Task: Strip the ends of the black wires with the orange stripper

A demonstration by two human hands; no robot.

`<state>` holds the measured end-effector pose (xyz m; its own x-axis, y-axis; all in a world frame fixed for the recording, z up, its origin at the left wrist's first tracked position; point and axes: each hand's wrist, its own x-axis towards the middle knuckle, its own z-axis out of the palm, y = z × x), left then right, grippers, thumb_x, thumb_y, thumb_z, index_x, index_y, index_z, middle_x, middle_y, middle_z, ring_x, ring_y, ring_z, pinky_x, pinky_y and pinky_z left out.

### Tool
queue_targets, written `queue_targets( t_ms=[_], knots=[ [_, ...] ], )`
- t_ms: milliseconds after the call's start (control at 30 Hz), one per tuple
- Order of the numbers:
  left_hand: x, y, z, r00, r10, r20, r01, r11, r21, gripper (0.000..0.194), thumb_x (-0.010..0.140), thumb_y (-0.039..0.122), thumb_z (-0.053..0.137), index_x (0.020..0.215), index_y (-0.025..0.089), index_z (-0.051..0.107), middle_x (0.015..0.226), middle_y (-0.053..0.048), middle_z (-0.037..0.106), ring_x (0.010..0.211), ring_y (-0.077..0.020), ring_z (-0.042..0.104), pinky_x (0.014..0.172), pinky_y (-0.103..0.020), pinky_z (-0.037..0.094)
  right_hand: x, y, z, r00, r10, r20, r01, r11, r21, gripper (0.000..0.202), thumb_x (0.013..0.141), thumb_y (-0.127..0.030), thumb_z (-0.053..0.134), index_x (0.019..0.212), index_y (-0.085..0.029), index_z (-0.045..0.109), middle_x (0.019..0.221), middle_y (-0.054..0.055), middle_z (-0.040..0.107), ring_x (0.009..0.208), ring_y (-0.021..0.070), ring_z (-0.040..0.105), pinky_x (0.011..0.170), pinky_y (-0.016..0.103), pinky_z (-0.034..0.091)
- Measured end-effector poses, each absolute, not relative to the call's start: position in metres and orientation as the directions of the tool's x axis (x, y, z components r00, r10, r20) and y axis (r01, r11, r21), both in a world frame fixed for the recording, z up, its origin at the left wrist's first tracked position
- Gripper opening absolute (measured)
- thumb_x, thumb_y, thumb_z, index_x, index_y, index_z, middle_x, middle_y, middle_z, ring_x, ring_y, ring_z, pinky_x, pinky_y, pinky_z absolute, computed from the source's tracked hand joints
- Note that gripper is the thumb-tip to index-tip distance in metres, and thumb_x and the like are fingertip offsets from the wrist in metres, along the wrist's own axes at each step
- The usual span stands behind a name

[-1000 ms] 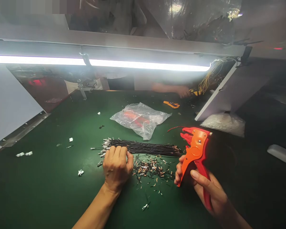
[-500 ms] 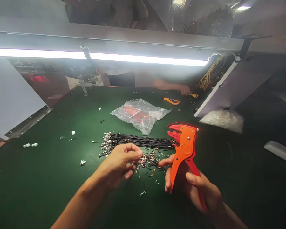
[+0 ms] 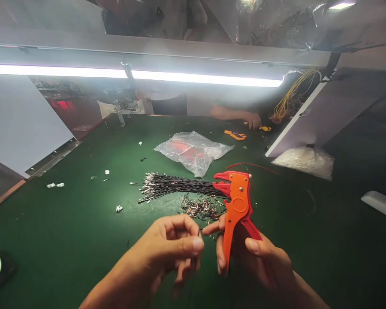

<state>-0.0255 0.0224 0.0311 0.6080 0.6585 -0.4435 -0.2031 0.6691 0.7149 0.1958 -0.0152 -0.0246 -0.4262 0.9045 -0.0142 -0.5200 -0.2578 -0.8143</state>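
Pinching a thin dark wire (image 3: 199, 230), partly hidden by the fingers, between thumb and forefinger of the left hand (image 3: 170, 249); holding an orange and red wire stripper (image 3: 238, 201) upright in the right hand (image 3: 270, 262), with handles spread, jaws parted and head facing left. Just beyond the left hand, lying in a loose heap: black and copper wire scraps (image 3: 201, 207). Farther beyond, stretched sideways: a bundle of black wires (image 3: 183, 184), with metal terminals at the left end, running behind the stripper's head on the right. All on a dark green table (image 3: 93, 231), under a bright tube light (image 3: 206, 78) well beyond and above both hands. Scattered left of the left hand: small white pieces (image 3: 60, 185). Well beyond both hands: a clear plastic bag (image 3: 199, 165) with something red inside, then a yellow tool (image 3: 235, 135) near another person's hand (image 3: 254, 120). Beyond and right of the right hand: a slanted white panel (image 3: 318, 116), with a bag of pale pieces (image 3: 305, 163) at its foot.
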Motion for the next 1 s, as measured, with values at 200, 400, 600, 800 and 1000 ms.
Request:
queue_targets(
  t_ms=[200, 400, 600, 800, 1000],
  knots=[
    [-0.005, 0.043, 0.015, 0.324, 0.901, -0.289, -0.389, 0.405, 0.827, 0.035, 0.065, 0.037, 0.092, 0.072, 0.019, 0.064, 0.060, 0.003, 0.067, 0.043, -0.0077, 0.052, 0.035, -0.017, 0.044, 0.201, -0.013, -0.020, -0.418, 0.908, -0.012, -0.521, -0.250, -0.816, 0.042, 0.085, -0.048, 0.066, 0.118, -0.021, 0.067, 0.096, 0.013, 0.080, 0.073, 0.0256, 0.069, 0.070, 0.039, 0.052],
    [0.007, 0.042, -0.018, 0.236, 0.940, -0.247, -0.434, 0.329, 0.839, 0.034, 0.069, 0.037, 0.089, 0.074, 0.019, 0.061, 0.069, 0.002, 0.067, 0.060, -0.0095, 0.057, 0.058, -0.022, 0.050, 0.196, -0.017, -0.026, -0.461, 0.886, -0.054, -0.509, -0.314, -0.801, 0.041, 0.085, -0.045, 0.067, 0.116, -0.019, 0.063, 0.084, 0.011, 0.078, 0.071, 0.0258, 0.070, 0.071, 0.040, 0.053],
    [0.009, 0.040, -0.020, 0.136, 0.971, -0.199, -0.374, 0.236, 0.897, 0.027, 0.074, 0.035, 0.081, 0.075, 0.020, 0.059, 0.073, 0.004, 0.061, 0.064, -0.0072, 0.049, 0.062, -0.018, 0.043, 0.195, -0.018, -0.041, -0.550, 0.835, -0.032, -0.538, -0.384, -0.750, 0.047, 0.083, -0.045, 0.066, 0.118, -0.013, 0.063, 0.078, 0.012, 0.077, 0.064, 0.0232, 0.070, 0.069, 0.039, 0.054],
    [0.005, 0.042, -0.034, 0.077, 0.992, 0.104, -0.098, -0.096, 0.990, 0.012, 0.083, 0.031, 0.072, 0.078, 0.023, 0.065, 0.064, 0.004, 0.054, 0.058, -0.0127, 0.048, 0.056, -0.026, 0.040, 0.198, -0.018, -0.049, -0.579, 0.814, 0.050, -0.672, -0.441, -0.595, 0.049, 0.082, -0.036, 0.065, 0.120, -0.005, 0.066, 0.107, 0.018, 0.070, 0.065, 0.0197, 0.071, 0.062, 0.037, 0.061],
    [-0.013, 0.039, -0.037, 0.072, 0.757, 0.650, 0.425, -0.613, 0.667, 0.045, 0.076, 0.002, 0.076, 0.109, 0.032, 0.076, 0.118, -0.004, 0.074, 0.117, -0.0220, 0.053, 0.103, -0.037, 0.029, 0.203, -0.016, -0.044, -0.668, 0.740, 0.080, -0.686, -0.572, -0.450, 0.050, 0.084, -0.038, 0.060, 0.118, -0.002, 0.067, 0.094, 0.012, 0.069, 0.059, 0.0162, 0.071, 0.062, 0.032, 0.061]
  ],
)
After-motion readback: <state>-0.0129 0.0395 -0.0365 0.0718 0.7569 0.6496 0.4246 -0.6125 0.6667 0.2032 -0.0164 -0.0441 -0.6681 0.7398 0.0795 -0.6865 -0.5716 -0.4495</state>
